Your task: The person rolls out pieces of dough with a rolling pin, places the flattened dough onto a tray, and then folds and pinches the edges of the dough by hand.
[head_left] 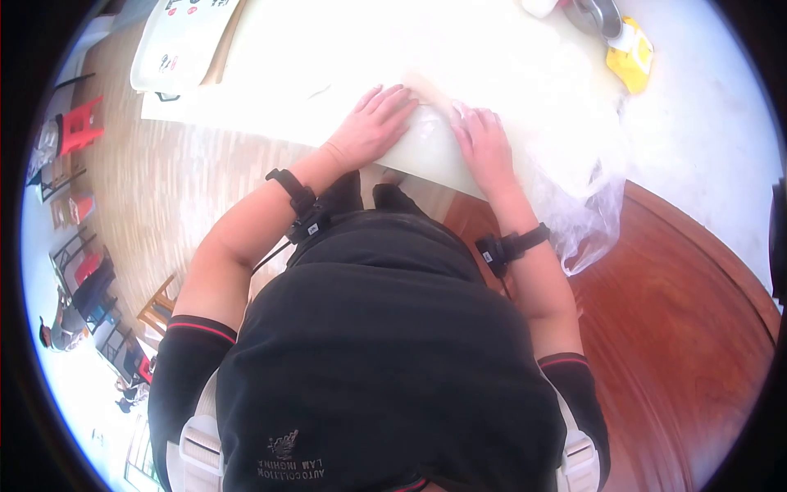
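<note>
Plastic film (pixel 584 215) at bent right hand (pixel 485 146), grip unclear; left hand (pixel 379 123) palm-down, open

Overexposed white glare across the top, fisheye edges curving into black.

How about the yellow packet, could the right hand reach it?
Probably yes: the yellow packet lies farther out on the right hand's side, with nothing tall showing between, though glare hides detail.
</note>
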